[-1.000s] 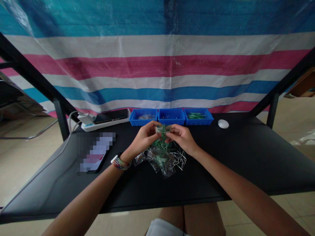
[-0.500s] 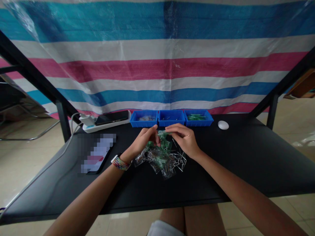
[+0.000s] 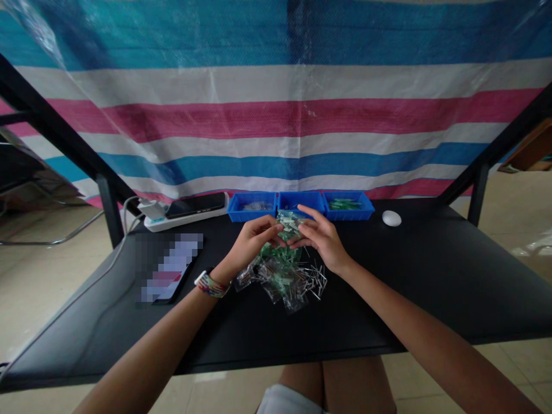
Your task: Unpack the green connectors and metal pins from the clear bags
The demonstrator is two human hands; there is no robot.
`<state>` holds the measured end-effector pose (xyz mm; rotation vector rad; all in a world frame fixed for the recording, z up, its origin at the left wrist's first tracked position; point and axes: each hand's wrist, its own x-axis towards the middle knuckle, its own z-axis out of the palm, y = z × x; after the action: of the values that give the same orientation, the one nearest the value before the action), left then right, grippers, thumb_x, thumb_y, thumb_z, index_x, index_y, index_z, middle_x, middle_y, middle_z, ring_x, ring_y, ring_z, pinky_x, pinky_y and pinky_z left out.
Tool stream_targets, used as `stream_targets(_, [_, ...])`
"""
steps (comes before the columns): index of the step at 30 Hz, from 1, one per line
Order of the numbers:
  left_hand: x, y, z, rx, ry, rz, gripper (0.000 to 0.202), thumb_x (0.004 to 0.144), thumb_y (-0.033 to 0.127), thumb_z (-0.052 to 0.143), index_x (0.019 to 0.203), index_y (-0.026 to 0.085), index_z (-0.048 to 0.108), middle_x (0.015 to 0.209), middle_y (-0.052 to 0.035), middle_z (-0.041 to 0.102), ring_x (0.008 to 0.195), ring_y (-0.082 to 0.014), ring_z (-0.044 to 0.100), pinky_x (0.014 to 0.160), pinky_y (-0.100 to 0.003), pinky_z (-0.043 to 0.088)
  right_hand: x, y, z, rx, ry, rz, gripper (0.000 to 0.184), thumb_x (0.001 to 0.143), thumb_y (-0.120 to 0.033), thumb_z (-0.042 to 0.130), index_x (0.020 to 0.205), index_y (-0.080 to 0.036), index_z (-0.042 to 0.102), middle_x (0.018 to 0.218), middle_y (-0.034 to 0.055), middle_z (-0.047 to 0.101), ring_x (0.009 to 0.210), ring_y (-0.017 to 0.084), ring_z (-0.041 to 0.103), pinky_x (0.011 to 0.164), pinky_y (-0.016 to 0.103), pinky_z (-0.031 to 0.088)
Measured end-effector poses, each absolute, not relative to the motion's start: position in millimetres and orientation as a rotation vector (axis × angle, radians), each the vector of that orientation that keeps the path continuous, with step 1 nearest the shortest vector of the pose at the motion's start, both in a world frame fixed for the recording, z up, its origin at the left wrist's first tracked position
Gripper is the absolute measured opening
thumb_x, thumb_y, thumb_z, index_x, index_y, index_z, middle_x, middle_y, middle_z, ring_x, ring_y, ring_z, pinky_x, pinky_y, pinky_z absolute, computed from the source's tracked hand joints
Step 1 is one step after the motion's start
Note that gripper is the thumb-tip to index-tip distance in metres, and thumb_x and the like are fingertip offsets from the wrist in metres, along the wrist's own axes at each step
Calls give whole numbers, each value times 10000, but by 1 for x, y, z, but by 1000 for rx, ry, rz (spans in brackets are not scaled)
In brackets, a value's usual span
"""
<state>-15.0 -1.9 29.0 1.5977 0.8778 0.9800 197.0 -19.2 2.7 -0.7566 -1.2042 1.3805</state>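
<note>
Between my two hands a small clear plastic bag with pale green pieces in it is held up above the pile. My left hand pinches its left side between thumb and fingers. On the other side my right hand grips the bag's right edge, with the index finger stretched out past it. Below lie more small bags with green pieces and clear bags with thin pieces inside. Loose thin metal pins are scattered to the right of these bags.
Three blue bins stand along the back: the left bin has clear bags, the middle bin a few pins, the right bin green pieces. A power strip, a phone and a white mouse lie on the black table.
The bag has been turned from nearly edge-on to face me and raised slightly. My left hand has come up to its left side, and my right index finger has lifted off.
</note>
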Motion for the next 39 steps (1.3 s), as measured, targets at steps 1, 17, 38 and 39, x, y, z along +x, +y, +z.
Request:
stream_targets(1, [-15,-2,29,1622,874,966,331,922,505,748,839,199,655,750,-12,738,738,-207,740,685,-308,547,197,-18,1,-760,-1184,1424,546,838,-466,864,1329,-300,691,1014,25,784,741,208,783,733,421,713])
stream_targets(17, [-16,-3,29,1472,840,775,711,1027,669,468,701,116,774,805,-175,806,591,-185,692,586,-289,489,197,-27,5,-846,-1584,671,152,979,-354,727,1068,-288,831,1064,63,819,954,246,775,831,412,649])
stream_targets(38, [-11,-1,21,1644,958,945,385,918,549,741,972,168,749,800,-32,741,709,-189,740,628,-267,524,193,-15,-3,-763,-1163,1377,328,835,-419,866,1095,-223,827,1136,86,834,1068,296,796,996,537,664])
stream_targets(39, [-10,-2,20,1635,968,961,399,930,558,726,1011,167,739,815,-34,743,703,-186,736,623,-266,523,196,-13,-1,-768,-1140,1364,301,833,-418,866,1050,-212,833,1108,88,837,1037,290,803,982,531,671])
